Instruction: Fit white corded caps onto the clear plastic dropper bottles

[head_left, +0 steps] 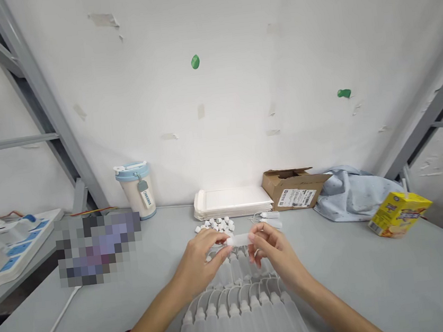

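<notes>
My left hand (199, 260) and my right hand (276, 251) are raised over the middle of the table, holding a small translucent white bottle (239, 240) sideways between them. The left fingers pinch its left end, where a white cap or neck seems to be. Around its right end close the right thumb and fingers. Below the hands lie two rows of similar bottles (236, 327) with curved white straps or tubes at their tops. Just beyond the left hand is a heap of small white caps (214, 225). Two loose bottles (271, 219) lie behind the right hand.
A stack of flat white trays or cartons (231, 202) sits by the wall, beside an open cardboard box (296, 189). Farther right are a pale blue cloth (352, 193) and a yellow drink carton (400, 214). A tumbler (138, 191) and a power strip (18, 247) are at left.
</notes>
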The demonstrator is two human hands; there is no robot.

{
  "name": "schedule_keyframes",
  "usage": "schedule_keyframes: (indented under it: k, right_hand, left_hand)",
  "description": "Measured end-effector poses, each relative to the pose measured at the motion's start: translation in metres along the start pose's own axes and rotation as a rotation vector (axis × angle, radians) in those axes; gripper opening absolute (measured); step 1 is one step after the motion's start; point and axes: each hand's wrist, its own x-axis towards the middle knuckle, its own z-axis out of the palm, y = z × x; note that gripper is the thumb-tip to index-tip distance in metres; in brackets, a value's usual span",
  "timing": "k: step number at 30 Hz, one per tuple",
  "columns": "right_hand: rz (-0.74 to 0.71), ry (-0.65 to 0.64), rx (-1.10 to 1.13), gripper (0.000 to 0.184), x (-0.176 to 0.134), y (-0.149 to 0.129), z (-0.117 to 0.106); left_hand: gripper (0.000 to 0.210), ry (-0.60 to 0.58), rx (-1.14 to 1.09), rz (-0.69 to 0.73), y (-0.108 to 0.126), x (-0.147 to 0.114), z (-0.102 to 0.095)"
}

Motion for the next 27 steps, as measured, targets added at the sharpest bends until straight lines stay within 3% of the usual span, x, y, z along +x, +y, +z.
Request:
schedule_keyframes:
  k: [3, 6, 8, 9, 12, 15, 22, 24, 27]
  right_hand:
    - [-0.092, -0.033, -0.106, 0.028, -0.002, 0.000, -0.001]
    - [-0.261, 0.028, -0.336, 0.021, -0.005, 0.004, -0.004]
    - [-0.388, 0.094, -0.489, 0.016, -0.006, 0.008, -0.005]
    - [-0.446, 0.121, -0.546, 0.014, -0.007, 0.010, -0.005]
    - [-0.615, 0.160, -0.639, 0.013, -0.010, 0.015, -0.002]
    - [-0.697, 0.162, -0.683, 0.014, -0.012, 0.017, 0.002]
    - [-0.808, 0.037, -0.837, 0.023, -0.011, 0.020, 0.001]
    - [-0.836, 0.025, -0.829, 0.027, -0.011, 0.021, 0.001]
    - [-0.851, 0.079, -0.812, 0.028, -0.012, 0.021, 0.002]
  left_hand:
    - [0.016, 0.072, 0.043, 0.037, 0.001, -0.003, 0.001]
    - [0.011, 0.333, 0.070, -0.014, 0.005, -0.005, 0.001]
    - [0.014, 0.425, 0.005, -0.116, 0.008, -0.005, -0.001]
    - [0.020, 0.397, -0.059, -0.175, 0.010, -0.005, -0.001]
    - [0.036, 0.136, -0.281, -0.313, 0.012, -0.004, -0.003]
    - [0.045, -0.025, -0.411, -0.344, 0.011, -0.002, -0.003]
    - [0.041, -0.048, -0.491, -0.379, 0.013, -0.001, -0.001]
    - [0.033, 0.014, -0.463, -0.390, 0.013, -0.001, 0.000]
    - [0.038, 0.114, -0.435, -0.392, 0.011, 0.000, 0.001]
